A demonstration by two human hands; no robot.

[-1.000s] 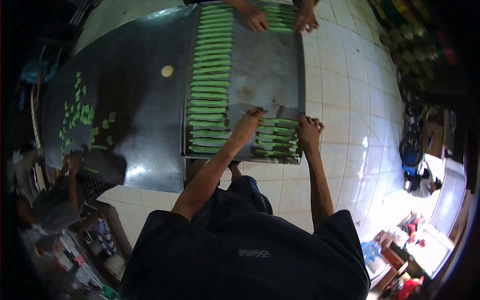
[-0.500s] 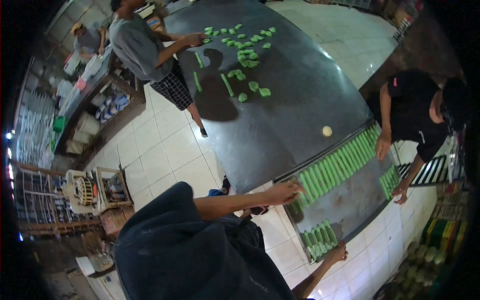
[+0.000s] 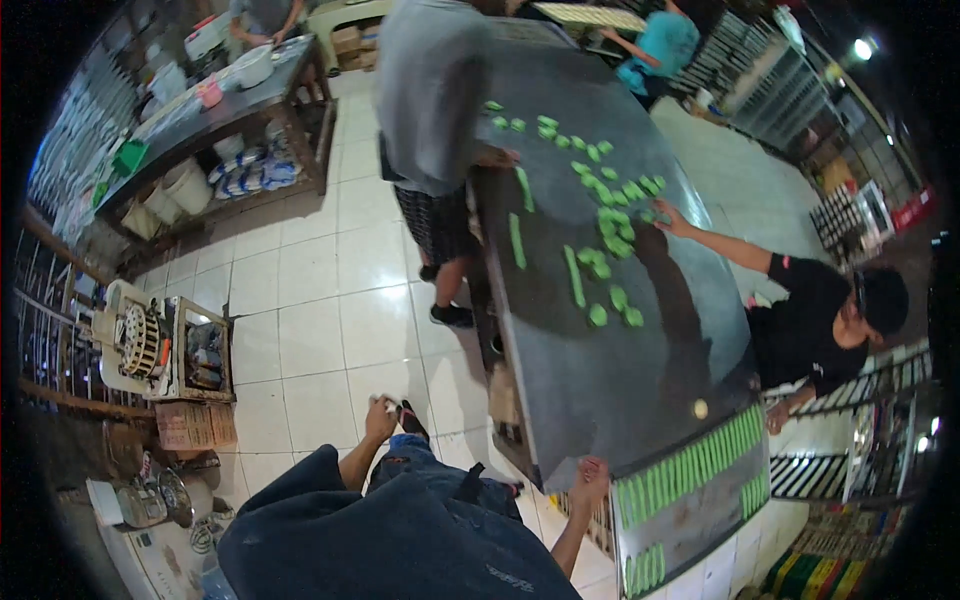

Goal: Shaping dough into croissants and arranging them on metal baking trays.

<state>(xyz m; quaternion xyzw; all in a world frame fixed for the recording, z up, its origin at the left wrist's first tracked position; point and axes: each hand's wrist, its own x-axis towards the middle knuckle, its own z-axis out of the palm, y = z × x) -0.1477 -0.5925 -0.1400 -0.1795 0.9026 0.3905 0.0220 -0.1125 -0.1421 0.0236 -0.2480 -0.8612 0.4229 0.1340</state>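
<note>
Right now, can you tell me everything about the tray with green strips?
The tray is flat, grey and metal-looking, beside the table. Green strips touch it: a long row on the table side, two short groups opposite, bare surface between. The wearer's right hand is near one corner; whether it's touching isn't clear.

The smooth, dark tabletop (image 3: 625, 400) carries scattered green pieces (image 3: 619, 298), three green strips (image 3: 574, 277) and one pale round piece (image 3: 700, 409), while the metal tray (image 3: 700, 516) adjoining its end carries one long row and two short groups of green sticks (image 3: 690, 466).
</note>
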